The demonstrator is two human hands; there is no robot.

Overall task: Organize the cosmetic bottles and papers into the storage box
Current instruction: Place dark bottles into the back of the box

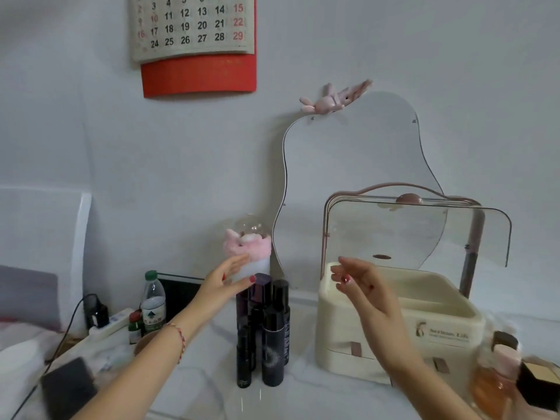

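Note:
Several dark cosmetic bottles (268,331) stand upright in a tight group at the table's centre. My left hand (225,280) hovers just above and left of their caps, fingers straight, holding nothing. To the right stands the cream storage box (403,325) with its clear lid (424,234) raised. My right hand (360,286) floats in front of the box's left rim, fingers loosely spread and empty. An amber perfume bottle (497,377) with a pink cap sits at the box's right front. No papers are visible.
A wavy mirror (357,165) leans on the wall behind the box. A pink-topped ornament (248,247) stands behind the bottles. A water bottle (154,301), a power strip (113,321) and a black block (68,386) lie at left. A dark box (541,383) sits at far right.

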